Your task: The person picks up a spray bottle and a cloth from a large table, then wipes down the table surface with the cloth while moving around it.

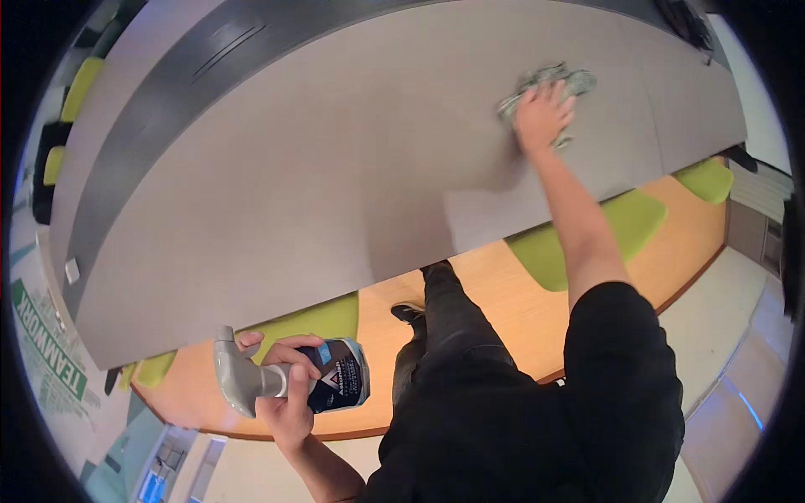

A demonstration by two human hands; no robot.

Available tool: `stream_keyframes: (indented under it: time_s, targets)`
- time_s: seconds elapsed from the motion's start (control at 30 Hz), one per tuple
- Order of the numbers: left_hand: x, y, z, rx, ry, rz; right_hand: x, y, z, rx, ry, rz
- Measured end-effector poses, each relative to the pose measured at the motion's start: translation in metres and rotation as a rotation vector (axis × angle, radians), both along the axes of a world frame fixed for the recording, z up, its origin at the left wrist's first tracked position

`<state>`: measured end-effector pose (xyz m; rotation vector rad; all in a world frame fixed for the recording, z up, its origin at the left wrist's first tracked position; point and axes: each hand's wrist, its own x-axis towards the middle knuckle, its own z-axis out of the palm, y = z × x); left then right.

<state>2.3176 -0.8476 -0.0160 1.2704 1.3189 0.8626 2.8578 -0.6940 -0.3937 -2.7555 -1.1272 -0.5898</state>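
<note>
Green chairs line the lower edge of the grey table, the right forearm crossing above one. A small white object sits at far left, near a wall sign reading TEAMWORK. The dark object at upper right is cut off, perhaps a bag. The right hand lies flat, fingers extended, over a crumpled patterned cloth on the tabletop at upper right, hiding its middle. At lower left, the left hand is curled around a spray bottle, partly covering its label; its long axis runs roughly sideways, grey head leftward, base rightward.
</note>
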Motion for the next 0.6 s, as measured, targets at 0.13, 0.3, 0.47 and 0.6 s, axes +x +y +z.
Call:
stream_keyframes:
  time_s: [0.13, 0.3, 0.47, 0.6]
  targets:
    - [0.004, 0.012, 0.012, -0.045, 0.006, -0.073, -0.187, -0.081, 0.092, -0.068, 0.339, 0.517]
    - [0.013, 0.015, 0.045, -0.036, 0.006, -0.11, -0.306, -0.145, 0.114, -0.246, 0.769, 1.721]
    - [0.016, 0.012, 0.032, -0.06, 0.011, -0.082, -0.157, -0.119, 0.111, -0.47, 0.546, 1.421]
    - [0.0, 0.006, 0.031, -0.119, 0.0, -0.054, 0.03, -0.14, 0.06, -0.246, 0.169, 0.535]
